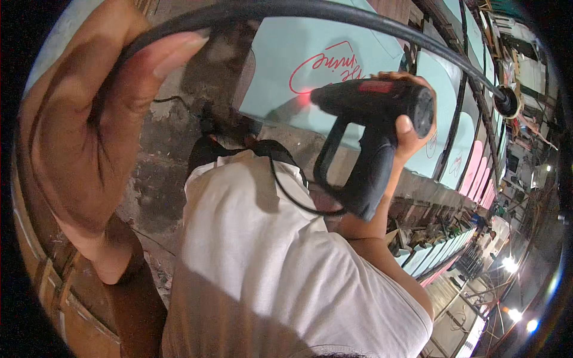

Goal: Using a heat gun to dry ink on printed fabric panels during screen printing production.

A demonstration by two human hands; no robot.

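Close to the camera, my left hand (pixel 96 121) pinches a thick black cable (pixel 277 8) between thumb and fingers. The cable arches across the top of the view to a round black fitting (pixel 506 100) at the right. My right hand (pixel 409 138) grips the rear body of a black heat gun (pixel 376 105) with a red label. Its nozzle points left, and the tip glows red. A thin cord (pixel 291 197) loops from its handle base towards my waist. Behind the gun lies a light blue panel (pixel 282 49) with red writing, upside down to me.
Several light blue panels (pixel 441 80) and pink panels (pixel 472 170) line a dark rack at the right. Stained concrete (pixel 156 165) shows beyond my white shirt (pixel 250 223). Brown boards (pixel 80 313) lie at the lower left. Bright lamps (pixel 509 264) shine at the far right.
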